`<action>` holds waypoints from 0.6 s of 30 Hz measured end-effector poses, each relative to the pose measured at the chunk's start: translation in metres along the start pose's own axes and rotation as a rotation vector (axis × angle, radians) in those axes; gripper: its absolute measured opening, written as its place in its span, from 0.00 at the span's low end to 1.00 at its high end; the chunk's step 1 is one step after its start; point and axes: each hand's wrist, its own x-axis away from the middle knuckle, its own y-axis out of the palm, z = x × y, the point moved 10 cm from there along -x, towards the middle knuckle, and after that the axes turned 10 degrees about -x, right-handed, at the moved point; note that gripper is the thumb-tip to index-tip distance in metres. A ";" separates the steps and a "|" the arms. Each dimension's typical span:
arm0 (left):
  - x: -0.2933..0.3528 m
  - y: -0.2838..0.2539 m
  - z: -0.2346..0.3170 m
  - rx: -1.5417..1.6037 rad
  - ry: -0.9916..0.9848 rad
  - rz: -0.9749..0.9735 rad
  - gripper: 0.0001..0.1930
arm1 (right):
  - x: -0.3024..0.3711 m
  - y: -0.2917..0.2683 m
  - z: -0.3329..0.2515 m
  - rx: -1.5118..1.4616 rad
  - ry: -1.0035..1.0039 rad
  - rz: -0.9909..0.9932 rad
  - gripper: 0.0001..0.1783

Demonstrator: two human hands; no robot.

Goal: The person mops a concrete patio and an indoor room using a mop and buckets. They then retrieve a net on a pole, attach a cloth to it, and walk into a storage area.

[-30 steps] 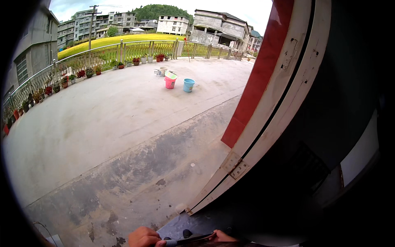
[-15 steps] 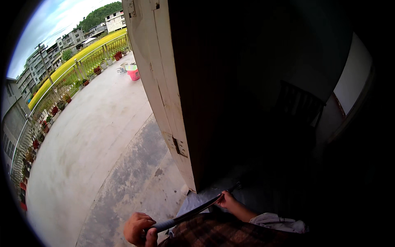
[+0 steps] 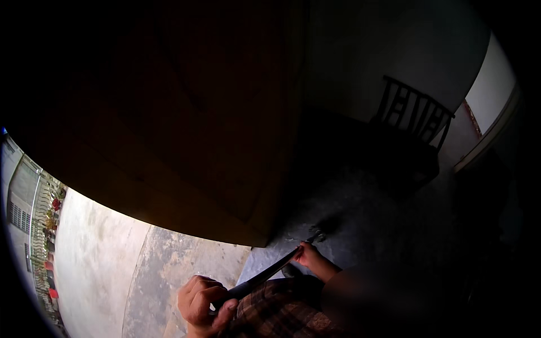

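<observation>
Since half a second ago, the view has swung to the right, so a dark door panel (image 3: 208,217) now spreads across the upper left and the slatted chair back (image 3: 420,97) shows more clearly. Both hands hold a long, slim dark implement (image 3: 267,274) slantwise in front of a brown plaid garment (image 3: 276,304). On its near, thicker end, the left hand (image 3: 200,299) has its fingers curled around with the thumb lying beneath. Nearer the far end, the right hand (image 3: 306,255) closes on it; I cannot tell how each finger sits. Past that hand, the tip juts over the dim floor (image 3: 360,203). Outside, the pale concrete yard (image 3: 93,253) stretches at lower left, with potted plants (image 3: 56,204) lined up along a metal railing (image 3: 36,191).
</observation>
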 end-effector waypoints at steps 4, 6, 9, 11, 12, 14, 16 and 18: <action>-0.006 0.028 0.015 0.005 0.207 -0.079 0.18 | -0.025 -0.018 -0.004 0.057 0.006 0.012 0.11; -0.011 0.025 0.008 0.093 0.134 -0.058 0.19 | 0.017 -0.002 0.002 0.270 0.095 0.063 0.13; -0.022 0.015 -0.001 0.259 0.041 0.014 0.22 | 0.052 0.016 0.021 0.511 0.193 0.086 0.18; -0.017 0.019 -0.003 0.291 0.077 -0.105 0.23 | 0.065 0.023 0.046 0.640 0.279 0.122 0.18; -0.008 0.022 -0.009 0.311 0.038 -0.151 0.22 | 0.063 0.023 0.062 0.721 0.357 0.087 0.18; 0.016 0.032 -0.020 0.421 -0.020 -0.227 0.17 | 0.055 0.018 0.091 0.891 0.520 0.020 0.18; 0.041 0.039 -0.036 0.608 -0.164 -0.241 0.17 | 0.056 0.031 0.127 0.970 0.636 -0.214 0.19; 0.049 0.010 -0.053 0.707 -0.215 -0.096 0.19 | 0.070 0.038 0.162 1.000 0.788 -0.302 0.21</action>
